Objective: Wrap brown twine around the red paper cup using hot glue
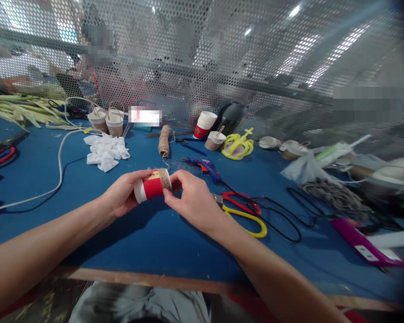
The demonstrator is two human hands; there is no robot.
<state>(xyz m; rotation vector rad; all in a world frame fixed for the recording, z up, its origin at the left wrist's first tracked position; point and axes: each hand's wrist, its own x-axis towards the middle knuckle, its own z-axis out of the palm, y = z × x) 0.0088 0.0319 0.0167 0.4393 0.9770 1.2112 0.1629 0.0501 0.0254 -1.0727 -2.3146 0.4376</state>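
Note:
My left hand (123,193) is closed around a red and white paper cup (152,187), tipped on its side above the table. Brown twine (165,179) is wound in a band around the cup's right end. The fingers of my right hand (190,197) are bent against that wound end, thumb below and index finger above. A spool of twine (164,142) lies just beyond the cup, a loose strand trailing toward it. To the right of the cup lies a blue glue gun (205,168). Scissors with red and yellow handles (245,220) lie partly behind my right forearm.
Stacked paper cups (204,124), a small wrapped basket (215,141) and a yellow crown-shaped piece (237,146) stand at the back. White crumpled material (107,150) lies left. A white cable (61,166) and black cord (279,206) cross the blue table (128,251). Perforated metal mesh (175,58) rises behind.

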